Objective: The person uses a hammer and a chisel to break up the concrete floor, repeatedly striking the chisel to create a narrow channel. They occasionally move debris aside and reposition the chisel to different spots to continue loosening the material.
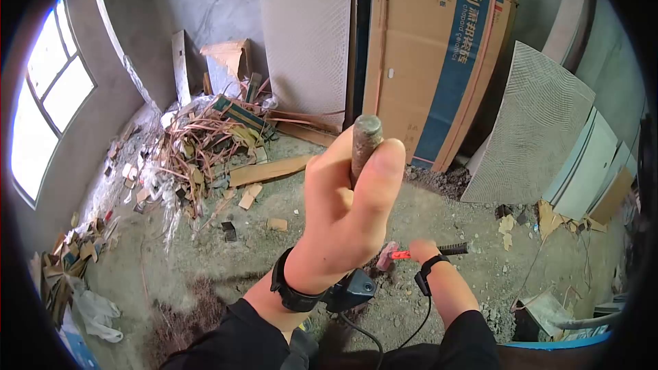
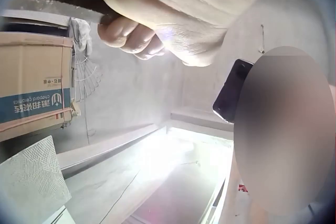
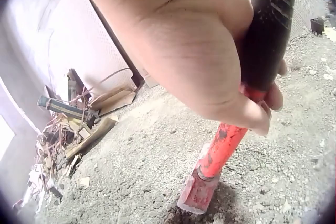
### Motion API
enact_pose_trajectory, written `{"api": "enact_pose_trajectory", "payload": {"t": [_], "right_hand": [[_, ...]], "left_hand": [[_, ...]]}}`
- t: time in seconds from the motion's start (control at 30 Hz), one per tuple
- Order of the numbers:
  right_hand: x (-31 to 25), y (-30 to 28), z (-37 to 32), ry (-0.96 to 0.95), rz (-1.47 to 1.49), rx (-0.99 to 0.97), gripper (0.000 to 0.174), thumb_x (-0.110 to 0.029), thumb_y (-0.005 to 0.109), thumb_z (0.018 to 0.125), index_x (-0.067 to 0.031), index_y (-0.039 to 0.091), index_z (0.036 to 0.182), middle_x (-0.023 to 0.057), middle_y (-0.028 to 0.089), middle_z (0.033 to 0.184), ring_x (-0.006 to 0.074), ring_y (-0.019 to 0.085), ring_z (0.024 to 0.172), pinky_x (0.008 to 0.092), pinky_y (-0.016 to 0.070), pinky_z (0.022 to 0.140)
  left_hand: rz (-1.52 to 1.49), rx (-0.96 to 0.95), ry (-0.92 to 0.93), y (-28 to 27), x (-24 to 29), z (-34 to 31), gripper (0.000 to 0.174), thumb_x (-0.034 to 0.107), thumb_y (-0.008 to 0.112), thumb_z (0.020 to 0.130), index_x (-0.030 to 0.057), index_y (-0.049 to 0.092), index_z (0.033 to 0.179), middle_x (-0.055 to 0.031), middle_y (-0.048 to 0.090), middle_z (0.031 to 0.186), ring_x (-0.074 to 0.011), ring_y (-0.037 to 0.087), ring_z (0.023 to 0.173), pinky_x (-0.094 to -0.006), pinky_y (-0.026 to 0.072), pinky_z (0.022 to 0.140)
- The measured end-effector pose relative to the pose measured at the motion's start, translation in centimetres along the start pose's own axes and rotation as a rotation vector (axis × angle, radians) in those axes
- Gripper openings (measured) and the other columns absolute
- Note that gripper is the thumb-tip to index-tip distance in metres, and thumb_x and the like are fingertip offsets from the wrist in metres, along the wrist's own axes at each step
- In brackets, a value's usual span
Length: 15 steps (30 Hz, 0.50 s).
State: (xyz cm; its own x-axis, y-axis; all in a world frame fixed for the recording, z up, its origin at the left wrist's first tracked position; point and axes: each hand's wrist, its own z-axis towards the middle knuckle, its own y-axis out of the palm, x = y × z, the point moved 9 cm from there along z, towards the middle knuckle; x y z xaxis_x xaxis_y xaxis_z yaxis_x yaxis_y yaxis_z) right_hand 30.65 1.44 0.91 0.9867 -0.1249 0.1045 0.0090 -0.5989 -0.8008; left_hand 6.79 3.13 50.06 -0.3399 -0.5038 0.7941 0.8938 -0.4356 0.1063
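My left hand (image 1: 349, 199) is raised in front of me, fingers and thumb curled round a rusty metal rod (image 1: 365, 138) held upright. In the left wrist view the curled fingers (image 2: 131, 35) show against the dark rod (image 2: 63, 4). Lower down, my right hand (image 1: 423, 250) grips the black ribbed handle (image 3: 270, 24) of a red hammer (image 1: 394, 255). Its red shaft (image 3: 226, 142) slopes down and the worn head (image 3: 197, 190) rests on the gritty concrete floor (image 3: 147, 155).
A pile of scrap strips and cardboard (image 1: 205, 144) lies at the left by the window (image 1: 48, 89). A large cardboard box (image 1: 432, 55) and textured boards (image 1: 531, 130) lean on the back wall. Rubble (image 1: 504, 312) is scattered near my right arm.
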Motion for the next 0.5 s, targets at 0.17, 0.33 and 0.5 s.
{"api": "enact_pose_trajectory", "payload": {"t": [0.17, 0.33, 0.5], "right_hand": [[-0.2, -0.8, -0.8, 0.021, 0.011, -0.001, 0.022, -0.021, 0.054, 0.081, -0.0108, 0.067, 0.095, 0.0106, 0.065, 0.099, 0.0279, 0.063, 0.092, 0.0404, 0.0507, 0.074], [0.1, -0.1, -0.9, 0.032, 0.068, -0.040, 0.024, -0.017, 0.056, 0.077, -0.0063, 0.065, 0.097, 0.0140, 0.064, 0.099, 0.0313, 0.062, 0.092, 0.0413, 0.0504, 0.077], [0.4, -0.1, -1.3, 0.041, 0.101, -0.020, 0.025, -0.017, 0.056, 0.077, -0.0064, 0.065, 0.098, 0.0143, 0.064, 0.099, 0.0312, 0.062, 0.092, 0.0413, 0.0503, 0.077]], "left_hand": [[-0.048, -0.044, 0.064, -0.9, 1.1, 0.1, 0.052, 0.053, 0.031, 0.085, 0.0039, 0.038, 0.072, -0.0028, 0.036, 0.052, -0.0078, 0.027, 0.044, -0.0221, 0.0221, 0.042], [0.100, 0.009, 0.120, -1.3, 1.9, -0.1, 0.059, 0.061, 0.029, 0.084, 0.0040, 0.038, 0.072, -0.0022, 0.035, 0.050, -0.0085, 0.027, 0.043, -0.0231, 0.0221, 0.042], [-0.090, 0.015, 0.349, -1.9, 2.6, -1.0, 0.041, 0.040, 0.050, 0.081, 0.0007, 0.047, 0.070, -0.0015, 0.041, 0.057, -0.0100, 0.036, 0.047, -0.0232, 0.0281, 0.043]]}}
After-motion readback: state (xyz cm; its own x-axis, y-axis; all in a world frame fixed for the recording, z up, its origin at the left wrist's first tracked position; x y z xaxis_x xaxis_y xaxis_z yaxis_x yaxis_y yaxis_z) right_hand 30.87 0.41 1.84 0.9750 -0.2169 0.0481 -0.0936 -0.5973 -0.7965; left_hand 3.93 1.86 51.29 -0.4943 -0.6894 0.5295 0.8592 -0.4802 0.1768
